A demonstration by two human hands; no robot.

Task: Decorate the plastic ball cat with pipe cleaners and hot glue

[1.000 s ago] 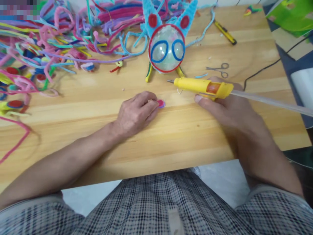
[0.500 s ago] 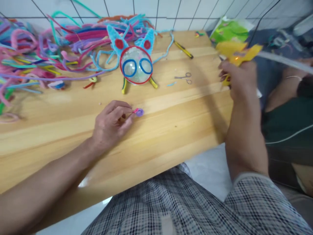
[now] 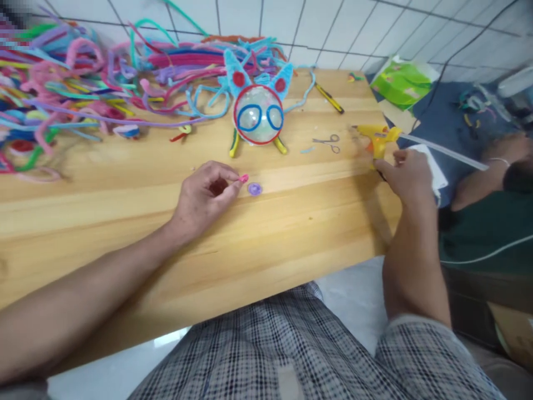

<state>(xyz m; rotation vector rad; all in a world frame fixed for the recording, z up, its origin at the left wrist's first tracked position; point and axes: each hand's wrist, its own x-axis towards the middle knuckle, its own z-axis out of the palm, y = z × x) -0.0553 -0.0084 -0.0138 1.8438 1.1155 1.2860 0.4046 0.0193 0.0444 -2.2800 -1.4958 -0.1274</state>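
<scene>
Since half a second ago, the glue gun [image 3: 378, 137] has come down from its raised place, and the pink piece [image 3: 244, 178] and purple disc [image 3: 255, 189], overlapping then, now show apart. Both sit on the near side of the figure [image 3: 259, 114]: the disc lies on the surface [image 3: 291, 233], while the left hand [image 3: 208, 191] pinches the pink piece between thumb and forefinger, just beside it.

Well to the right of the figure, the right hand [image 3: 412, 175] has its thumb at the gun's handle; I cannot tell whether its fingers are closed around it. The nozzle faces back toward the figure, and a clear glue stick [image 3: 445, 150] juts from the rear.

Right of the figure, and near it, are scissors [image 3: 328, 143] and a blue scrap [image 3: 308, 150], with a yellow cutter [image 3: 330, 99] farther back. Pipe cleaners [image 3: 179, 61] heap up left of the figure and behind it. Another person's arm [image 3: 483, 180] shows far to its right.
</scene>
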